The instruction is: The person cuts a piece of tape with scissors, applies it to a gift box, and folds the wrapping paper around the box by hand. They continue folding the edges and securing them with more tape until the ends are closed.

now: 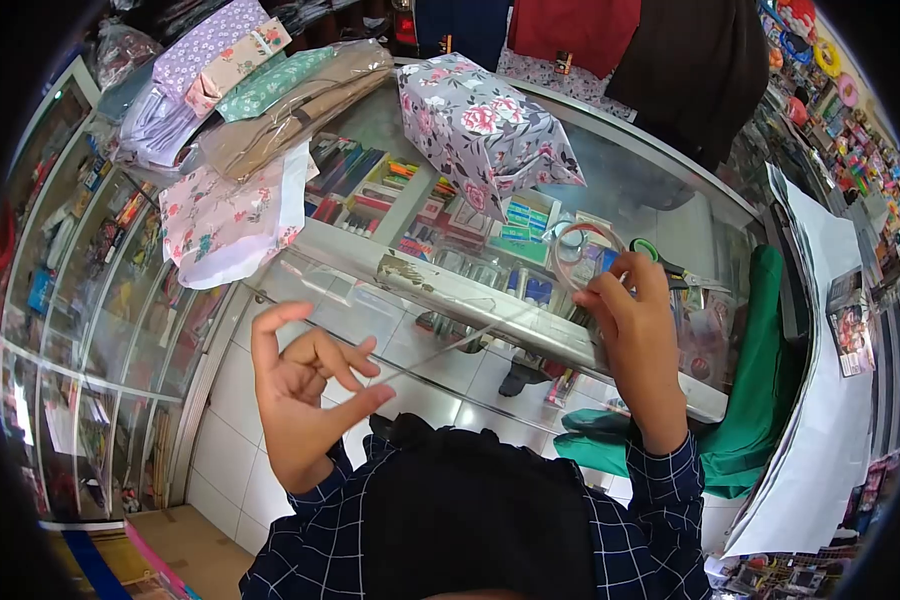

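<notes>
My right hand (632, 325) grips a roll of clear tape (562, 262) above the glass counter's front edge. From the roll, a narrow clear strip (440, 350) stretches down and left to my left thumb. The fingers of my left hand (310, 385) are spread, with a gap between thumb and fingers; the strip's end appears to touch the thumb tip. Beyond my hands, a package in grey floral wrapping paper (490, 125) sits on the counter. Scissors (670, 268) with green and black handles lie just behind my right hand.
The glass display counter (440, 285) holds pens and small boxes. Floral bags (235, 220) and plastic-wrapped brown items (300, 105) are piled at its left. Green fabric (755, 370) and large white sheets (810, 430) stand at the right. A glass cabinet (90, 290) lines the left side.
</notes>
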The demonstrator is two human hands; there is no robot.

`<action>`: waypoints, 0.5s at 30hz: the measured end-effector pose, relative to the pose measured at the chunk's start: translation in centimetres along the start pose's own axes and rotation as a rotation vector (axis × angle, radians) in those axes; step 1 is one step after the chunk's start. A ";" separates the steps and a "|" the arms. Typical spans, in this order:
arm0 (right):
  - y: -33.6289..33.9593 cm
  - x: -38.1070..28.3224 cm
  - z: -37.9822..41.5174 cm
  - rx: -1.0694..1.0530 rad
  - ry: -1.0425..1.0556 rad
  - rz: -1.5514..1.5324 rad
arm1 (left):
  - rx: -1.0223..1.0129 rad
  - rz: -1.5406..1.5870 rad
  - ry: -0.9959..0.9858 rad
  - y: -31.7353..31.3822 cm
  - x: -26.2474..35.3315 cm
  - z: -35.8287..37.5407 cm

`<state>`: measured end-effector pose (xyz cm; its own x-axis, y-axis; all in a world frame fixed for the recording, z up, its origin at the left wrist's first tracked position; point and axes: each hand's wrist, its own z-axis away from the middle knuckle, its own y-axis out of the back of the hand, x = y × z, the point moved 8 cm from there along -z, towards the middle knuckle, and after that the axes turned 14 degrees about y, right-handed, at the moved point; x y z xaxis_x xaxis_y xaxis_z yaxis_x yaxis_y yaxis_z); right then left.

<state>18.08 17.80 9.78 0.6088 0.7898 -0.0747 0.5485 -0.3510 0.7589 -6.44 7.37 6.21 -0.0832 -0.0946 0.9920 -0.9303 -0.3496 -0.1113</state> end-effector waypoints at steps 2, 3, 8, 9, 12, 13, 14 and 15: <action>-0.1 0.4 0.0 -0.027 -0.035 0.013 | -0.020 0.066 0.067 -0.3 -0.3 0.8; -0.4 0.8 0.0 -0.048 -0.065 -0.006 | -0.073 0.091 0.079 -0.4 -0.6 1.0; -0.4 1.4 0.0 -0.046 -0.062 -0.085 | -0.309 0.139 0.077 -2.3 -2.1 2.9; 0.0 1.7 0.1 -0.041 -0.076 -0.138 | -0.334 0.194 0.050 -2.6 -2.1 3.0; 1.9 2.6 0.3 -0.069 -0.086 -0.143 | -0.212 0.177 0.018 -2.4 -1.8 3.5; 2.7 2.7 0.4 -0.034 -0.054 -0.044 | -0.202 0.193 -0.016 -2.0 -2.0 3.6; 3.5 2.8 0.5 0.000 -0.023 0.052 | -0.189 0.203 -0.030 -1.8 -2.0 3.7; 3.0 3.7 1.0 -0.088 -0.029 0.063 | -0.176 0.211 -0.043 -1.6 -2.0 3.8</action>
<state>22.53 19.16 11.10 0.6578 0.7519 -0.0430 0.4571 -0.3532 0.8163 -3.46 4.57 4.16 -0.2700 -0.1887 0.9442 -0.9421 -0.1508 -0.2995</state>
